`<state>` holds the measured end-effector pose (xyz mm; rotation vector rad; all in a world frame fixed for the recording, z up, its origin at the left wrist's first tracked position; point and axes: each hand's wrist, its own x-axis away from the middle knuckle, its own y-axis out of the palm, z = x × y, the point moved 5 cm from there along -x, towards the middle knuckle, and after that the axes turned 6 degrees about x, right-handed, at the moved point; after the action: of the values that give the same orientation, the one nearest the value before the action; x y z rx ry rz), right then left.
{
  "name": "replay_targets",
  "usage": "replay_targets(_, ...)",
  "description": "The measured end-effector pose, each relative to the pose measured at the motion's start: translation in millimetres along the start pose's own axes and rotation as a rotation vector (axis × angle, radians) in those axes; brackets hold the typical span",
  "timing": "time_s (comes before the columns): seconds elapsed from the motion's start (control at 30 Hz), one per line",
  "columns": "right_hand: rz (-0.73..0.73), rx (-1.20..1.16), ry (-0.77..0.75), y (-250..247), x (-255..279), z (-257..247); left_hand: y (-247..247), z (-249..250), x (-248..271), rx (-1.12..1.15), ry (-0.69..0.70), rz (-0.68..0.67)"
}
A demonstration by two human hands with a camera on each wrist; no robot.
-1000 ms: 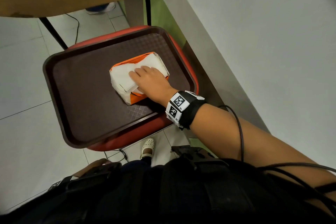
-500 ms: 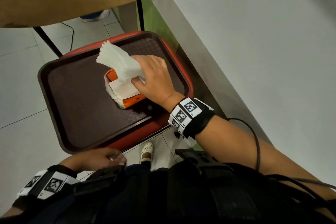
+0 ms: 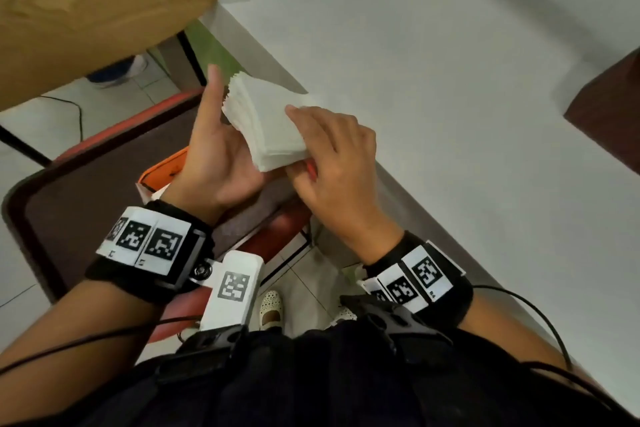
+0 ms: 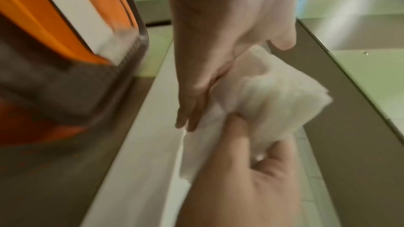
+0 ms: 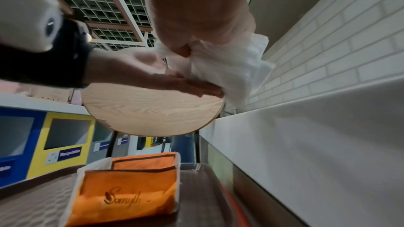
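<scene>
White napkin stack (image 3: 273,128) lifted, left hand (image 3: 221,166) joined

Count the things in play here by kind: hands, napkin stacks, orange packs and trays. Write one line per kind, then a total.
Hands: 2, the left hand and the right hand
Napkin stack: 1
Orange pack: 1
Brown tray: 1
Total: 5

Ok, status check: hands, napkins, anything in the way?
Right hand grips napkin stack. Left hand open, flat against its side. Stack held above orange pack on tray. Wooden tabletop near, no contact seen.
</scene>
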<state>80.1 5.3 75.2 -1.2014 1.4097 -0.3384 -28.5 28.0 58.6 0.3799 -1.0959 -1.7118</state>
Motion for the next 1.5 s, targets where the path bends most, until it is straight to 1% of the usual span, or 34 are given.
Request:
replay_targets(0.07, -0.032, 0.099, 0.013, -11.6, 9.0, 9.9, 22.1, -7.0, -12.8, 0.008, -0.024, -0.010)
replay_targets(0.17, -0.162, 0.178, 0.088, -28.4, 23.0, 23.6, 41.9, -24.1, -29.5, -0.148, -0.108, 0.013)
replay_targets(0.27, -0.302, 0.156, 0.210, -47.4, 36.0, 39.7, 59.3, -41.2, -44.1, -0.244, -0.205, 0.065)
replay_targets(0.33, -0.352, 0.067, 0.328, -61.0, 43.9, 55.9, 73.0, -53.6, -52.0, -0.292, -0.267, 0.061)
replay_targets(0.4, -0.337, -0.079, 0.535, -75.9, 51.4, 80.9, 84.0, -66.4, -60.7, -0.329, -0.305, 0.019)
replay_targets(0.47, -0.299, -0.269, 0.787, -87.6, 63.4, 113.1, 91.6, -79.1, -67.6, -0.322, -0.352, -0.026)
replay_targets(0.5, -0.268, -0.419, 0.918, -92.8, 72.0, 127.5, 96.1, -85.3, -70.4, -0.306, -0.381, -0.060)
replay_targets(0.57, -0.141, -0.784, 1.132, -102.9, 92.3, 152.7, 107.9, -98.8, -73.6, -0.232, -0.443, -0.162)
replay_targets(0.63, -0.033, -1.164, 1.256, -114.0, 110.7, 167.0, 119.8, -114.3, -76.2, -0.156, -0.505, -0.254)
replay_targets(0.67, 0.023, -1.327, 1.280, -119.8, 118.0, 171.5, 124.7, -122.7, -77.9, -0.155, -0.533, -0.289)
replay_targets(0.7, 0.070, -1.449, 1.273, -125.3, 124.1, 175.3, 128.5, -130.6, -80.2, -0.196, -0.555, -0.313)
replay_targets(0.73, 0.091, -1.497, 1.244, -131.4, 129.8, 178.4, 131.2, -138.4, -83.3, -0.281, -0.568, -0.318)
replay_targets(0.77, 0.106, -1.463, 1.223, -136.2, 136.2, 183.0, 132.9, -144.5, -87.2, -0.408, -0.557, -0.318)
replay_targets(0.83, 0.146, -1.278, 1.208, -145.8, 148.7, 194.2, 137.1, -154.2, -96.6, -0.681, -0.453, -0.348)
replay_targets(0.9, 0.225, -1.095, 1.207, -155.5, 160.6, 204.8, 143.9, -161.5, -102.0, -0.885, -0.285, -0.395)
replay_targets(0.97, 0.269, -0.953, 1.168, -164.3, 165.9, 208.2, 149.6, -168.8, -103.2, -1.001, -0.107, -0.410)
replay_targets(1.03, 0.298, -0.844, 1.127, -169.6, 170.0, 209.1, 154.2, -179.0, -101.7, -1.041, 0.028, -0.431)
replay_targets(1.1, 0.318, -0.777, 1.102, -171.9, 175.0, 212.4, 157.2, -190.9, -100.1, -1.045, 0.088, -0.473)
replay_targets(1.17, 0.316, -0.796, 1.090, -171.1, 179.5, 214.8, 156.5, -200.3, -102.6, -1.017, 0.076, -0.503)
replay_targets(1.27, 0.325, -0.846, 1.087, -165.9, 183.6, 217.8, 154.4, -211.5, -108.9, -0.958, 0.015, -0.505)
replay_targets(1.4, 0.380, -0.829, 1.093, -165.9, 185.4, 221.9, 154.5, -217.4, -114.6, -0.934, 0.032, -0.509)
replay_targets(1.5, 0.364, -0.852, 1.123, -167.9, 188.7, 226.3, 152.4, -214.3, -124.0, -0.936, 0.049, -0.500)
